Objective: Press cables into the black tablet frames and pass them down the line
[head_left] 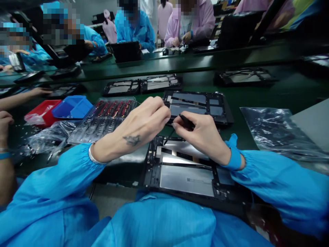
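Observation:
My left hand (147, 118) hovers above the upper left corner of an opened tablet (189, 180), its fingers pinched together. Whatever is between those fingertips is hidden. Close beside it, my right hand (202, 132) is closed on a slim black tool (187, 122) that looks like tweezers, with a thin dark tip slanting down to the left. The tablet lies in front of me, its silver battery plates and dark frame showing. Just behind both hands lies a second opened tablet (197, 103).
A clear tray (101, 120) of small red and black parts is at left, beside a blue bin (73, 107) and a red bin (43, 111). Plastic bags (272, 128) lie right. More opened tablets (160, 82) sit farther back. A co-worker's arm (24, 97) reaches in at left.

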A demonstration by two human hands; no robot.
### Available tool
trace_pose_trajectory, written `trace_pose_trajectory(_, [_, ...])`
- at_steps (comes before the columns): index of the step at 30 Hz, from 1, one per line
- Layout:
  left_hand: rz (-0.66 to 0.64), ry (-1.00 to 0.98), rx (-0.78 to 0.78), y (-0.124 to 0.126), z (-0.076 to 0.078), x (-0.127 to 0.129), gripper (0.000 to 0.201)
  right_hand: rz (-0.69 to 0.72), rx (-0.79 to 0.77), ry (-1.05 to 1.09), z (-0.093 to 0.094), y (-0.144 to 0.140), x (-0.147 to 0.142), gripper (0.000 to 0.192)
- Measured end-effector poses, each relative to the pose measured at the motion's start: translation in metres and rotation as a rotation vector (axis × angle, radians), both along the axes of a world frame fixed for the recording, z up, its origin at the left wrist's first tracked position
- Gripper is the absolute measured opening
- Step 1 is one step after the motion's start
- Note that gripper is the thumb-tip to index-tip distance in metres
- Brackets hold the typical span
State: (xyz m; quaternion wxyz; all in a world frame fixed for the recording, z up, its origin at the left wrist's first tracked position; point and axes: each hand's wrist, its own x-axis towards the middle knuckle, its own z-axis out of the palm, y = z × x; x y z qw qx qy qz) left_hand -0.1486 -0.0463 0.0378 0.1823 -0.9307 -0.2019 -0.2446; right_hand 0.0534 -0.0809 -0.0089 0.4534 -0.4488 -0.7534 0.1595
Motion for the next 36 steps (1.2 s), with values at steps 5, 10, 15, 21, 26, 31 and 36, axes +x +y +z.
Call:
trace_pose_trajectory(5, [0.167,-0.177,-0.185,-0.022,-0.006,-0.031,0.015,-0.005,0.047,0.068,0.000,-0.005,0.000,0.012])
trace_pose_trajectory(10, [0.213,-0.205,-0.169,-0.031,-0.022,-0.044,0.017,-0.011,0.082,0.246,0.007,-0.010,-0.003,0.013])
trace_pose_trajectory(15, [0.155,-0.049,0.203,-0.025,-0.024,-0.014,0.036,-0.010,0.010,0.383,0.011,-0.012,-0.006,0.013])
trace_pose_trajectory(21, [0.159,0.010,0.490,-0.019,-0.017,0.013,0.028,0.012,0.004,0.467,0.010,-0.012,-0.005,0.011])
trace_pose_trajectory(26, [0.097,-0.128,0.281,-0.012,-0.023,0.013,0.025,0.050,-0.023,0.497,0.006,-0.010,-0.004,0.018])
trace_pose_trajectory(31, [-0.015,-0.623,-0.504,-0.008,-0.025,0.012,0.020,0.095,-0.073,0.381,-0.002,-0.001,-0.001,0.022])
trace_pose_trajectory(36, [-0.013,-0.883,-0.910,-0.011,-0.028,0.015,0.026,0.148,-0.090,0.306,-0.008,-0.001,-0.002,0.014])
